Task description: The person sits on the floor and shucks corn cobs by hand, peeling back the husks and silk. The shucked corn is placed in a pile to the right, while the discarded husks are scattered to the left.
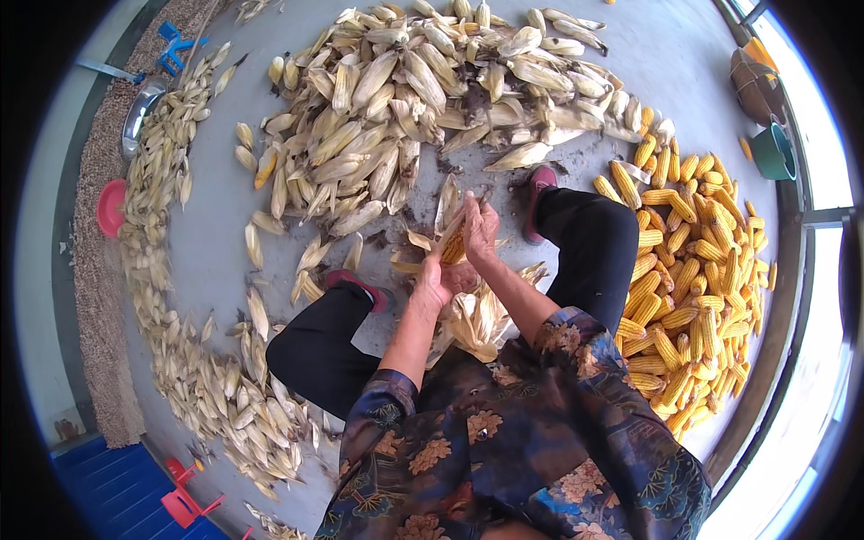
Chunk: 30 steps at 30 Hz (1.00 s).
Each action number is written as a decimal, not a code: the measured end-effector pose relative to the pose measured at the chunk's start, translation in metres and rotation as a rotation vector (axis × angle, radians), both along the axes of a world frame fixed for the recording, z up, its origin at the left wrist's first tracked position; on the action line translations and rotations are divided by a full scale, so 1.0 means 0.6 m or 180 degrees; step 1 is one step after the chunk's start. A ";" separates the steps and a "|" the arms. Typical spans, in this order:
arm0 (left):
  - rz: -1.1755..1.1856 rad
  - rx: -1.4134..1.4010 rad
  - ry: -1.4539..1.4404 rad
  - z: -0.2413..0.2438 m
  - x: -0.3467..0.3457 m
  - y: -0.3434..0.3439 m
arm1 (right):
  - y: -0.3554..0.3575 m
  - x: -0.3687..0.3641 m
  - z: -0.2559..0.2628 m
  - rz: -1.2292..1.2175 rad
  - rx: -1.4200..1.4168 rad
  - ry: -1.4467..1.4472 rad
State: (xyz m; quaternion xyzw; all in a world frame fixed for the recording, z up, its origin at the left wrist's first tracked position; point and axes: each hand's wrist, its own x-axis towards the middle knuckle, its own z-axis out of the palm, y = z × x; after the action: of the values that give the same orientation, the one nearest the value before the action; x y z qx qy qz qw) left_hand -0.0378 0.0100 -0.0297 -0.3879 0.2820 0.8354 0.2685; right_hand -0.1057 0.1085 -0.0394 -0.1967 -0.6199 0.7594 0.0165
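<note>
Between my knees, my left hand [442, 277] grips the lower end of a partly husked corn cob [454, 248], its yellow kernels bare on one side. My right hand [480, 228] is closed around husk leaves at the upper end of the same cob. Pale peeled leaves spread out to the left of it. Below my hands lies a bunch of stripped husks [476, 320]. Beyond them rises a large heap of unhusked corn ears [378, 108], with dark debris among them. To the right of my leg is a pile of husked yellow cobs [695, 283].
A band of ears in husks [162, 270] curves along the left. Past it are a metal basin [142, 115], a red basin [111, 208] and a blue stand-like object [177, 47]. A red plastic chair [183, 496] stands lower left. A green bucket [773, 154] is at the right wall.
</note>
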 end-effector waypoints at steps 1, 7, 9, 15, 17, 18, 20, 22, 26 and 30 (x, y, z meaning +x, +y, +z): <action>0.0466 0.0151 -0.0088 -0.009 -0.001 0.012 | -0.003 0.020 0.014 0.0258 0.0123 -0.0063; 0.1507 0.0169 0.0115 -0.076 0.001 -0.013 | -0.004 0.070 0.017 0.0714 0.0189 -0.0242; 0.1429 -0.0085 -0.0113 -0.076 0.000 -0.021 | 0.001 0.061 0.010 0.0939 -0.0136 -0.0344; 0.1325 -0.0150 0.0146 -0.062 0.021 -0.023 | 0.017 0.048 0.012 0.1787 -0.0413 -0.0204; 0.1275 -0.0276 0.0186 -0.060 0.024 -0.026 | 0.016 0.051 0.018 0.1839 -0.0112 -0.0128; 0.1421 -0.0234 0.0110 -0.064 0.028 -0.022 | 0.017 0.051 0.016 0.1919 -0.0028 -0.0103; 0.1474 -0.0342 0.0107 -0.071 0.030 -0.024 | 0.021 0.047 0.011 0.2067 0.0144 -0.0053; 0.1489 -0.0501 0.0190 -0.094 0.039 -0.037 | 0.020 0.052 0.021 0.2199 0.0202 0.0089; 0.1410 -0.1082 0.0724 -0.110 0.030 -0.043 | 0.016 0.060 0.000 0.2215 0.0427 0.0062; 0.1124 -0.0900 0.0956 -0.061 0.022 -0.015 | -0.010 0.066 -0.002 0.1392 0.1002 -0.0231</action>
State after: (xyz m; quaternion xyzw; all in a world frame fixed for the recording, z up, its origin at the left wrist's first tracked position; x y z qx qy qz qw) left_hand -0.0246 0.0010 -0.0664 -0.3365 0.3605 0.8698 0.0171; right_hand -0.0658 0.1023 -0.0408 -0.0802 -0.7583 0.6316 -0.1397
